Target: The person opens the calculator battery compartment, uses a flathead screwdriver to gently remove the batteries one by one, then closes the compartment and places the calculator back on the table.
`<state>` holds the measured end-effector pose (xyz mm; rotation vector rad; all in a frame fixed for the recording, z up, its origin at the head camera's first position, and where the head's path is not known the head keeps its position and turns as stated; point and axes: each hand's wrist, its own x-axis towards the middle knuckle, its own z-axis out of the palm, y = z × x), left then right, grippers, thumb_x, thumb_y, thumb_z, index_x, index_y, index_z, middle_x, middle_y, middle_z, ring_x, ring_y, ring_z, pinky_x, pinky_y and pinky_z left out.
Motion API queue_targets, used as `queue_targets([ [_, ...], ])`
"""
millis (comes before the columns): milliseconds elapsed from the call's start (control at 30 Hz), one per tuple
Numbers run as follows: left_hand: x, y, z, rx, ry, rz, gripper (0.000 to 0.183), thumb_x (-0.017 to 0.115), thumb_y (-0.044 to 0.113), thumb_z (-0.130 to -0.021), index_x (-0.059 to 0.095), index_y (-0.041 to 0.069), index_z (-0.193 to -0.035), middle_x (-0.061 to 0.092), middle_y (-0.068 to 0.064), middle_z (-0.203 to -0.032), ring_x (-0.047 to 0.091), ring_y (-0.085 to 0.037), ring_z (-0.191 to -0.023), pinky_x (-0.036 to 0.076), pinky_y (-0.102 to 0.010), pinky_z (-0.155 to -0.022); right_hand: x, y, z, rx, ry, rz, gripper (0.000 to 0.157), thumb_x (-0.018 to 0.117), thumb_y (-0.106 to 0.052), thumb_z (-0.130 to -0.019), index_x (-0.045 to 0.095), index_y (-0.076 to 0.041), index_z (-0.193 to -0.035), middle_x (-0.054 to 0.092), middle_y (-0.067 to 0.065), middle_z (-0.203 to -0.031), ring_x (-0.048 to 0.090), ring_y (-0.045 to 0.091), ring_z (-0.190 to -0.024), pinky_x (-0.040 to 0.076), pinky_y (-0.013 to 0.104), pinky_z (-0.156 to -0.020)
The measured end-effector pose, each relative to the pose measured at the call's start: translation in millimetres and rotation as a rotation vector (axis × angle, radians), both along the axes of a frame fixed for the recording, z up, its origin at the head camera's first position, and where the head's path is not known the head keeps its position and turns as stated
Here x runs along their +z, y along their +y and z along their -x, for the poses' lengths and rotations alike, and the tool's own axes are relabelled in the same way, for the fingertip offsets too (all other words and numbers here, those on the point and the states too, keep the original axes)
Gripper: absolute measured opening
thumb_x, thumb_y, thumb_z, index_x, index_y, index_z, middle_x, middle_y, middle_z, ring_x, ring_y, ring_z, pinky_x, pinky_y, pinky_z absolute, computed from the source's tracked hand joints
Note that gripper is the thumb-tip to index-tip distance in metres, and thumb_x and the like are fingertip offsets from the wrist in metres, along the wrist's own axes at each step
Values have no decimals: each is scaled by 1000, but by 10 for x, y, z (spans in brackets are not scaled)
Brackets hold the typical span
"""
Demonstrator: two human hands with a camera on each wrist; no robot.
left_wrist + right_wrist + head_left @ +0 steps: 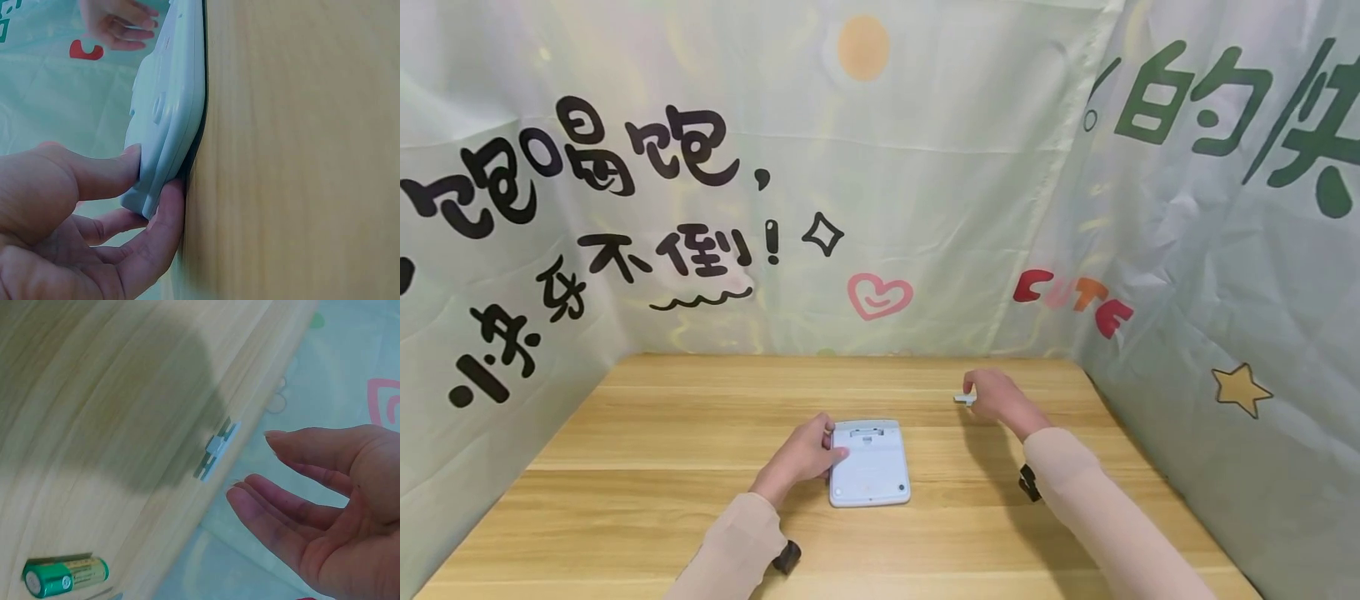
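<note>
A flat, pale blue calculator-like device (869,467) lies back side up on the table, its small battery slot uncovered near the far edge. My left hand (805,452) grips its left edge, thumb on the back and fingers curled under the side, as the left wrist view shows. To the right, my right hand (331,506) hovers with thumb and fingers apart and nothing between them. Close by its fingertips lies a small pale battery cover (219,450) with a tab. A green battery (65,576) lies on the table near it; in the head view it is hidden.
The wooden table (647,500) is walled by printed cloth (955,208) at the back and both sides. Black wrist straps (1030,483) show under the sleeves. A sliver of another pale thing shows at the right wrist view's bottom edge, beside the battery.
</note>
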<state>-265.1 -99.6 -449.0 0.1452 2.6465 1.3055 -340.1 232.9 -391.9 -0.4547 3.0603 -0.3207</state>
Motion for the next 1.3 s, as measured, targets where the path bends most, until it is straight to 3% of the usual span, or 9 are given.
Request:
queue_targets([
  [333,-3,14,8,-5,2,-2,40,73,12,-96,52,1,-128,55,-12,-101,58,-20,-81,55,-29,-65,-53,-85,105,-19,-26,29,32,68,12,-81,70,-3,-110,70,21,-115,54,26,-83,47,36,-71],
  [533,8,13,8,-1,3,4,39,73,13,-96,52,1,-128,55,-12,-101,58,-21,-82,55,-29,-65,-121,-74,147,-13,-2,40,30,69,12,-81,71,0,-108,71,21,-115,66,36,-101,56,45,-82],
  [667,4,14,3,2,4,6,39,73,13,-96,52,1,-128,55,-12,-101,58,-21,-82,55,-29,-65,-186,-47,183,3,25,36,29,69,13,-80,72,2,-107,72,23,-115,66,43,-111,57,49,-89],
  [867,2,13,8,-4,11,8,39,73,12,-97,52,1,-128,55,-12,-100,58,-21,-82,56,-30,-65,-260,-32,213,-8,15,33,39,63,18,-79,71,3,-114,69,26,-124,64,43,-118,57,49,-94],
  [1133,-10,13,2,-9,15,3,40,73,12,-96,52,0,-128,55,-12,-100,58,-20,-81,56,-30,-65,-333,27,259,12,37,32,38,65,18,-81,70,3,-115,68,27,-126,63,44,-120,56,52,-98],
  [1300,-10,16,4,-7,12,5,40,74,12,-96,52,1,-128,56,-11,-101,58,-20,-82,56,-30,-65,-367,45,275,7,33,36,37,65,17,-82,72,0,-114,69,25,-125,65,40,-115,57,46,-89],
])
